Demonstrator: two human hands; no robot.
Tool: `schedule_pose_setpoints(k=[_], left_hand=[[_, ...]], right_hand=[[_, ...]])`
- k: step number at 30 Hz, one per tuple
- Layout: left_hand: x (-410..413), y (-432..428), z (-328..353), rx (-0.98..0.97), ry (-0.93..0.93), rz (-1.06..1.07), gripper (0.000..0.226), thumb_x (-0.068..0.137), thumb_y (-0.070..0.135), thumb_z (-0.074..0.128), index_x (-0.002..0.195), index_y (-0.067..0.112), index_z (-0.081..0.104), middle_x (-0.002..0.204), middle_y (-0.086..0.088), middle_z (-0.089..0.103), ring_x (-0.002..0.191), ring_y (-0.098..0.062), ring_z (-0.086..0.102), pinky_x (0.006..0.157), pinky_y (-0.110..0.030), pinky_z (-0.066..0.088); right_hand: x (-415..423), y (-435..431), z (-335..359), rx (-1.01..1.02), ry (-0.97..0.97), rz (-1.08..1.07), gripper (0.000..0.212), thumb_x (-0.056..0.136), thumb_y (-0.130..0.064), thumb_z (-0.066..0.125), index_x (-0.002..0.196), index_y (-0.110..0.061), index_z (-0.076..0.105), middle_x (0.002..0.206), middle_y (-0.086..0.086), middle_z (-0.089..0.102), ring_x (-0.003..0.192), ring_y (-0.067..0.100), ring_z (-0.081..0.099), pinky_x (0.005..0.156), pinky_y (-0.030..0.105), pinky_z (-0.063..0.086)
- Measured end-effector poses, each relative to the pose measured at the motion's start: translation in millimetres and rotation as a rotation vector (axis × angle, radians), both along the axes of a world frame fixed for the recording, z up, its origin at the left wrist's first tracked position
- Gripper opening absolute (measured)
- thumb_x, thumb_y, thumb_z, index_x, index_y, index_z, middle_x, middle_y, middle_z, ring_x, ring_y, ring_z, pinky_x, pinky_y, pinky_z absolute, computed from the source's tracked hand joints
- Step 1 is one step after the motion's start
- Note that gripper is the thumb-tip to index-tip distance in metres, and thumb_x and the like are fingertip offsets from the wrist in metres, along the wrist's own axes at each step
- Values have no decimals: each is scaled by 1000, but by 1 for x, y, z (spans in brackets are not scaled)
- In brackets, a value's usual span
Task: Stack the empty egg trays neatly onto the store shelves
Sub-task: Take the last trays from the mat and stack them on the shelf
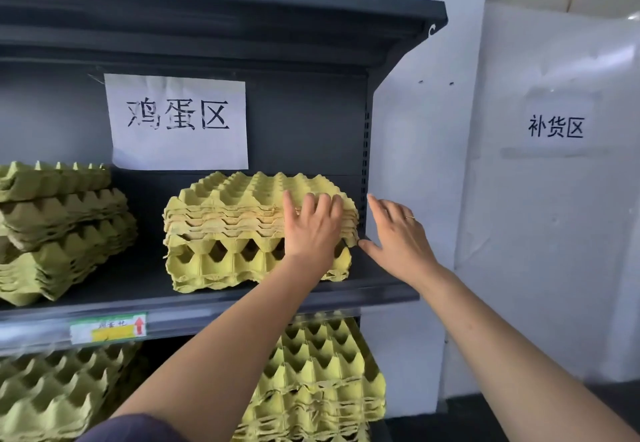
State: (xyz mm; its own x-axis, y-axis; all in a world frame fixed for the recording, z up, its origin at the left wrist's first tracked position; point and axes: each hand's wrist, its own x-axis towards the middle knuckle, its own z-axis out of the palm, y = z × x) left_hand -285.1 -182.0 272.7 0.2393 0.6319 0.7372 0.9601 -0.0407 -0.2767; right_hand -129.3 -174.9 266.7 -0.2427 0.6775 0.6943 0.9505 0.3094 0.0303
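Observation:
A stack of yellow-green pulp egg trays (228, 230) sits on the dark middle shelf (374, 282), right of centre. My left hand (313, 227) lies flat against the stack's front right side, fingers spread over the upper trays. My right hand (398, 237) hovers open just right of the stack's corner, thumb near the shelf board, a ring on one finger; whether it touches the trays I cannot tell. Neither hand grips a tray.
Another uneven tray stack (59, 230) fills the shelf's left end. More stacks (322, 382) stand on the shelf below. A paper sign (178, 123) hangs on the back panel, a price tag (109, 328) on the shelf edge. A white wall with a second sign (556, 126) is at right.

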Motion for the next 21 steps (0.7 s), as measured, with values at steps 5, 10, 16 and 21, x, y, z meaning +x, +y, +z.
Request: schedule_pose_setpoints(k=[5, 10, 16, 21], left_hand=[[9, 1, 1, -28, -69, 55, 56, 77, 29, 70, 124, 21, 39, 124, 0, 40, 124, -26, 35, 102, -72, 3], [2, -3, 10, -29, -61, 46, 46, 83, 30, 63, 123, 19, 41, 124, 1, 41, 124, -27, 35, 101, -74, 2], [-35, -28, 27, -56, -69, -99, 64, 80, 48, 63, 129, 13, 41, 131, -2, 39, 128, -27, 29, 105, -67, -2], [-73, -45, 18, -30, 88, -205, 65, 65, 46, 76, 111, 6, 52, 113, -10, 53, 112, -35, 47, 100, -75, 10]], right_hand=[[12, 18, -6, -111, 68, 109, 77, 92, -39, 55, 151, -18, 11, 150, 7, 29, 135, 30, 30, 104, 41, 38], [19, 35, -8, -145, 147, 183, 75, 92, -32, 57, 152, -19, 12, 148, 7, 30, 133, 30, 33, 102, 41, 40], [8, 45, 1, -47, 205, 251, 96, 82, -32, 71, 152, -23, 6, 149, 9, 27, 133, 30, 33, 103, 42, 39], [-11, 52, 13, -1, 53, 305, 112, 73, -32, 80, 152, -28, 1, 157, 7, 15, 140, 33, 23, 104, 53, 39]])
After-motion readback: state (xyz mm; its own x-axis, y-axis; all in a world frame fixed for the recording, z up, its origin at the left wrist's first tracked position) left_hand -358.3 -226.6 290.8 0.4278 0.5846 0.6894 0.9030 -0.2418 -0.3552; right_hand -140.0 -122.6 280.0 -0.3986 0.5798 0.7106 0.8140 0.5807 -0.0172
